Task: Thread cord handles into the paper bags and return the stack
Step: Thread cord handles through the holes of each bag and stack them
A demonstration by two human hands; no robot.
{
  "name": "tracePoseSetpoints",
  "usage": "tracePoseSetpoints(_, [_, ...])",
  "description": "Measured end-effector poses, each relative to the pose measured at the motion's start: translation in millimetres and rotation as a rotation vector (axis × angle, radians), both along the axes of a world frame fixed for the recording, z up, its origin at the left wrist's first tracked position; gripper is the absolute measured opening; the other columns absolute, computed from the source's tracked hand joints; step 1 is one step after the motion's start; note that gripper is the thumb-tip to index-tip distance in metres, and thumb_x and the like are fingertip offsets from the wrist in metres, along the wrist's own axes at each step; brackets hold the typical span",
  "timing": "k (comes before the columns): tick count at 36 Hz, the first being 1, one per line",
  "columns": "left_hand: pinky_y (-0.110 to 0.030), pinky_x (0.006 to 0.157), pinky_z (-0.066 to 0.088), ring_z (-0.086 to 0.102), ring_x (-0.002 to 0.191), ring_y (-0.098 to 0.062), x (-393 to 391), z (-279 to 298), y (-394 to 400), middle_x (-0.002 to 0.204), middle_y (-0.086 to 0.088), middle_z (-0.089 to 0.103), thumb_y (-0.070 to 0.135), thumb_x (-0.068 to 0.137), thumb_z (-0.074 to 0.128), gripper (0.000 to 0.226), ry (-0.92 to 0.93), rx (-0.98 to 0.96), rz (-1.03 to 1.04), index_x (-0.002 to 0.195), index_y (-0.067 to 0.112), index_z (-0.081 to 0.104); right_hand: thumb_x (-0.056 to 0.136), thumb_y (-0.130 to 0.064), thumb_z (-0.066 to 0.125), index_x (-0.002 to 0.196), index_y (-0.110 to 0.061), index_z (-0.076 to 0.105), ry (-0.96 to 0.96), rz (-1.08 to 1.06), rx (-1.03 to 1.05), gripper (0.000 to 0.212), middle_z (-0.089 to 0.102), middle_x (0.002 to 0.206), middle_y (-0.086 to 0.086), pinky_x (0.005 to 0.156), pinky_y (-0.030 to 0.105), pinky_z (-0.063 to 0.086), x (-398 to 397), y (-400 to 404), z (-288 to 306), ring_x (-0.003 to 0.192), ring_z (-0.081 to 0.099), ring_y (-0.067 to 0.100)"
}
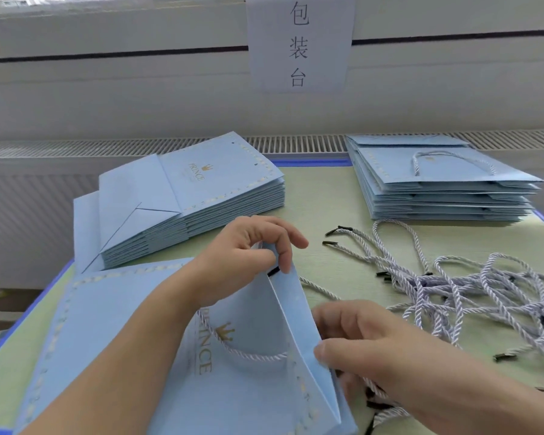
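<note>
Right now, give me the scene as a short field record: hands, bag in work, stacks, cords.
left hand: pinches the top edge of the bag in work, at a black cord tip
right hand: grips the same edge nearer the camera
bag in work: light blue, mouth held open, one cord handle already looped on its face
left stack: flat bags, no handles visible
right stack: top bag has a handle
loose cords: tangled pile on the table, right of the bag
</note>
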State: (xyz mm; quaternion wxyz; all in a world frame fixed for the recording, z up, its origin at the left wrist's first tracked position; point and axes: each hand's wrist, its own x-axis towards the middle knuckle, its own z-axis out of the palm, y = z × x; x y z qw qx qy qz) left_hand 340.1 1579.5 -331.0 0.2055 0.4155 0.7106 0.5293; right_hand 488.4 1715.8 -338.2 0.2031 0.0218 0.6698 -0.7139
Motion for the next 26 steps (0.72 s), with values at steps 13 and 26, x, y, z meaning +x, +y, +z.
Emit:
tracePoseSetpoints(13, [-0.013, 0.073, 0.041, 0.060, 0.093, -0.003, -6.4, -7.9, 1.5, 0.086, 0.010, 0.069, 0.003, 0.059, 0.046, 0.027, -0.010, 0.008, -0.010, 0.054, 0.027, 0.057, 0.072, -0.024, 0.043, 0.091, -0.028, 0.074, 0.342, -0.060, 0.487, 0.036, 0.063, 0.069, 0.019, 0.058, 0.027, 0.034, -3.7, -8.4, -9.2, 0.059, 0.042, 0.014])
tracePoseSetpoints(26, [-0.012, 0.064, 0.040, 0.056, 0.094, -0.012, -3.6, -6.0, 3.5, 0.085, 0.011, 0.069, 0.005, 0.056, 0.044, 0.024, -0.036, 0.026, 0.002, 0.052, 0.026, 0.053, 0.083, -0.014, 0.060, 0.089, -0.018, 0.075, 0.366, 0.047, 0.536, 0.016, 0.061, 0.073, 0.020, 0.057, 0.029, 0.033, -12.1, -7.4, -1.0, 0.060, 0.039, 0.014])
